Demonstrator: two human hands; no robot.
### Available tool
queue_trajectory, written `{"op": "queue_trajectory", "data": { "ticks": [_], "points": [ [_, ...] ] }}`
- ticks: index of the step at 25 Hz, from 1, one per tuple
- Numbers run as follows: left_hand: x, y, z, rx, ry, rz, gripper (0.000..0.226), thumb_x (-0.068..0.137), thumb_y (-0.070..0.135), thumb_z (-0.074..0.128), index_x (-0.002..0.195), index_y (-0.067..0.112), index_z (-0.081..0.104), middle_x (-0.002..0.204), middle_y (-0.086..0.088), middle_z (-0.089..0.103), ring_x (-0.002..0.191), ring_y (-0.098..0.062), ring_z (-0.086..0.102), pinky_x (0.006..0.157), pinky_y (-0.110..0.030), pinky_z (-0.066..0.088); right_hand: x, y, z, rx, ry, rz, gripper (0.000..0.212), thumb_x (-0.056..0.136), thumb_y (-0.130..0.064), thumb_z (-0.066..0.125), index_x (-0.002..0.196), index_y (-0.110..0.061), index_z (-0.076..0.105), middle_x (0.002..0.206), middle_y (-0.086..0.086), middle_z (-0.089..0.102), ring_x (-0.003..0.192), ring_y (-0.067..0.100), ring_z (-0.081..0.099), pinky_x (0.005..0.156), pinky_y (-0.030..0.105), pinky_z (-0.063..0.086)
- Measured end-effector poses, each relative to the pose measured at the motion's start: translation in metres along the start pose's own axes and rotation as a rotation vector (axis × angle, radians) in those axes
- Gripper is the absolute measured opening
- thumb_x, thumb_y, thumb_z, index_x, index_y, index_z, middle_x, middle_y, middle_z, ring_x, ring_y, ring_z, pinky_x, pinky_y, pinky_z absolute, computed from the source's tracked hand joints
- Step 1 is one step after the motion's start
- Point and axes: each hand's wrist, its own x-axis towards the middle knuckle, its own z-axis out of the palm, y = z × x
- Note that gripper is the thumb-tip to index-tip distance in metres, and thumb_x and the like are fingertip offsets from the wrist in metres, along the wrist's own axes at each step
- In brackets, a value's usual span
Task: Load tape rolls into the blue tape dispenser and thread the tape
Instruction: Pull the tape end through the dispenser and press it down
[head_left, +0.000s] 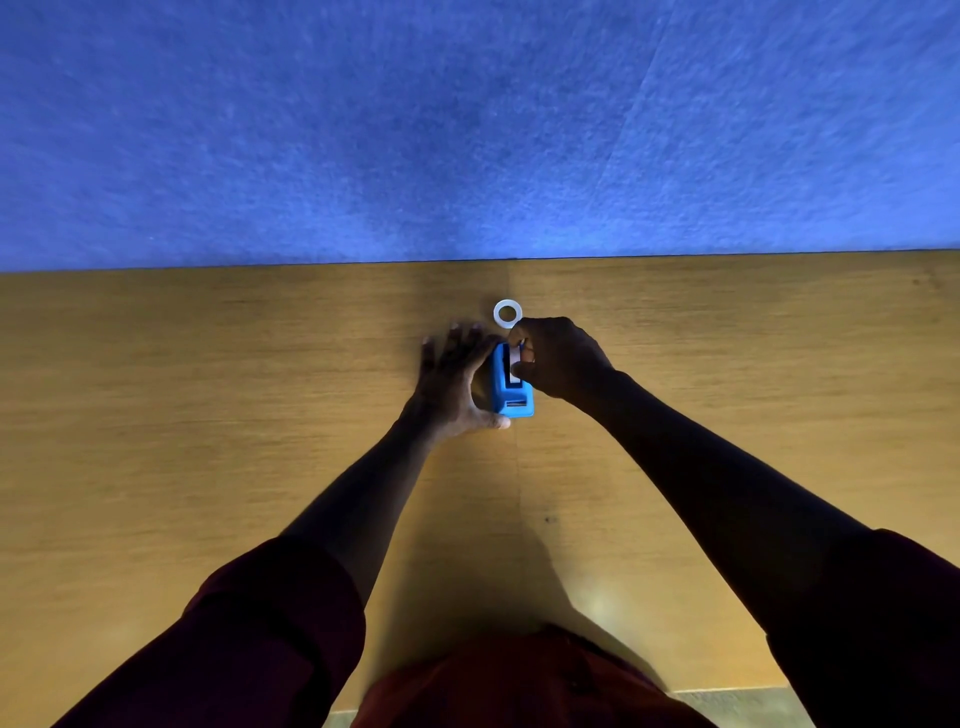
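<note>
Table (208, 415): a wide wooden top against a blue wall (467, 130); everything below is placed relative to the blue tape dispenser.
Blue tape dispenser (511, 395): stands on the table about mid-width, its long axis running away from the person, the cutter end toward them.
Left hand (454, 384): on the dispenser's left side, fingers spread and a little blurred, thumb tip against the near left corner and fingertips reaching toward the far end. It seems to brace the body without gripping it.
Right hand (556, 358): on the dispenser's right side and partly over its top, fingers curled and pressed together on a tape roll in the well.
Tape roll in the well (516, 356): a pale edge shows between the right fingers at the far half of the dispenser. Whether it is fully seated on its hub cannot be told, since the fingers cover it.
Spare tape roll (507, 314): a small white ring lying flat on the table just beyond the dispenser's far end, close to the right knuckles, untouched.
Step in hand: judged to be loading, with the roll being pressed or turned into the well while the left hand steadies the body.
Next move calls for: finding the loose tape end, drawing it toward the near cutter end, and keeping the left brace firm so the dispenser does not slide.
</note>
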Motion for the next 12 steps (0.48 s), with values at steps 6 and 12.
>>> {"op": "queue_trajectory", "data": {
  "ticks": [6,12],
  "points": [
    [-0.0004,0.0013,-0.0019,-0.007,-0.001,0.002,0.124,0.065,0.06,0.084,0.161,0.028,0.012,0.17,-0.006,-0.004,0.156,-0.028,-0.012,0.123,-0.059,-0.006,-0.002,-0.0005,-0.0017,0.002,-0.002,-0.022,0.038,0.079,-0.018,0.082,0.112,-0.01,0.064,0.099,0.006,0.073,0.085,0.018,0.07,0.072,0.032,0.06],
    [0.0001,-0.0004,-0.0004,-0.014,-0.007,0.0,0.124,0.065,0.061,0.084,0.161,0.028,0.011,0.17,-0.005,-0.005,0.155,-0.027,-0.015,0.123,-0.058,-0.009,-0.0066,-0.0004,-0.005,0.046,0.041,-0.057,0.018,0.091,-0.015,0.07,0.107,-0.006,0.071,0.098,0.008,0.076,0.085,0.019,0.073,0.076,0.035,0.061]
  ]
}}
